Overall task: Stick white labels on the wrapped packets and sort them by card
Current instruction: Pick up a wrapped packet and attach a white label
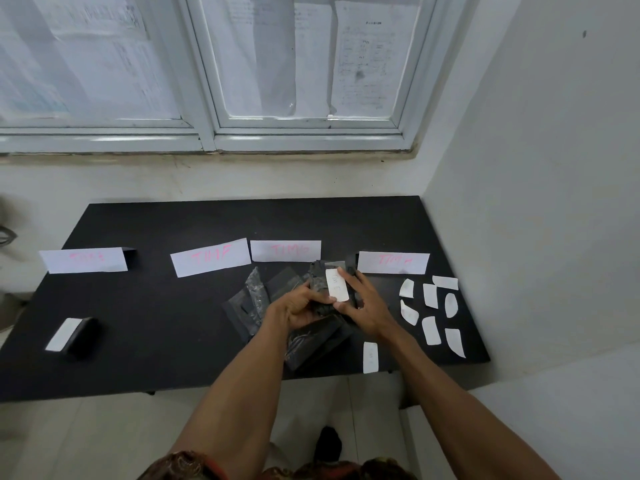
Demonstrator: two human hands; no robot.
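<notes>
- Left hand has its grip closed round a black plastic-wrapped packet, held over the heap of black wrapped packets mid-way along the black surface.
- Right hand has a slack grip, fingers flat on the white paper label.
- The wrap looks crinkled, so the label may crease or lift.
- The writing is faint, which risks a wrong white pink-lettered card.
- The forearm could brush the lone white sticker off the front edge.

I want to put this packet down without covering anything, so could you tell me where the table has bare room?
Free: front left of the table, between the labelled packet and the packet pile; also the strip behind the four cards. Crowded: the centre, where left hand and right hand handle the held packet, and the right, strewn with loose labels.
</notes>
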